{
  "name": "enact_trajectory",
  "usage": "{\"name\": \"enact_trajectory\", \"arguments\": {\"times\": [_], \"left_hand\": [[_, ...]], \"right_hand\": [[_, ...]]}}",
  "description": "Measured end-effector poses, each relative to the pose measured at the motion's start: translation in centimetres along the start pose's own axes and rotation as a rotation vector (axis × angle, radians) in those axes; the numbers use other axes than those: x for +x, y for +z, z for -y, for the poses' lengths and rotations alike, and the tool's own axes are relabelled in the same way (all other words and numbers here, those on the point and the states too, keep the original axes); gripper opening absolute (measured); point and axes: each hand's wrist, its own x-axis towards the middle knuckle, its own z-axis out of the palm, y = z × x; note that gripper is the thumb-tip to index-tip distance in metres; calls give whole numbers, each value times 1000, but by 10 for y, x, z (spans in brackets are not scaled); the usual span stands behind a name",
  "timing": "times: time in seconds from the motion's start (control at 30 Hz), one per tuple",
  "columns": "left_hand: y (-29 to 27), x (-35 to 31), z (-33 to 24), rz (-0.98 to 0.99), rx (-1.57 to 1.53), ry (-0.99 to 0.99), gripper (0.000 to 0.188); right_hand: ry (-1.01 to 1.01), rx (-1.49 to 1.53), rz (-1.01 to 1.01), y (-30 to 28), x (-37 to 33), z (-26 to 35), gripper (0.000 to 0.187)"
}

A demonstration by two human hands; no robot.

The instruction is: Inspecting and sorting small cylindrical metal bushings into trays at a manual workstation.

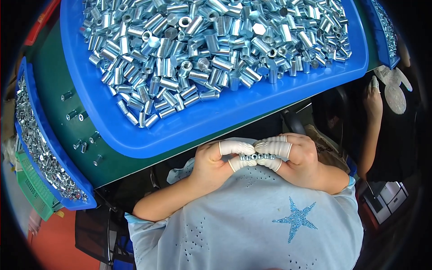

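In front of my chest, a short row of shiny metal standoffs (254,156) is pinched side by side between my fingertips, their round hollow ends showing. My left hand (210,158) grips the row's left part between thumb and fingers. The right part is held the same way by my right hand (299,157). White finger cots cover several fingers of both hands. Just beyond them stands a large blue tray (216,113), heaped with loose metal standoffs (198,58), some showing hexagonal heads.
Several loose standoffs (72,114) lie on the green tabletop (114,173) left of the tray. Further left is another blue tray (45,121) of metal parts, beside a green basket (33,191). At right, a co-worker's arm (372,117) is near a third blue tray (382,42).
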Motion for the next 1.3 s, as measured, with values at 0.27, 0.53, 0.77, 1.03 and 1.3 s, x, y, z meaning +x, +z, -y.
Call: {"name": "enact_trajectory", "arguments": {"times": [0.27,0.53,0.77,1.03,1.3], "left_hand": [[1,-1,5,4,-23,-66,18],[1,0,4,20,27,1,17],[3,3,1,19,103,61,19],[5,3,0,16,110,48,18],[4,4,-2,33,166,79,18]], "right_hand": [[103,41,32,-2,-2,3,21],[108,26,26,-4,-7,3,22],[87,24,6,-6,-9,4,22],[131,104,4,-8,-11,2,23],[144,158,-6,-7,-13,0,24]]}}
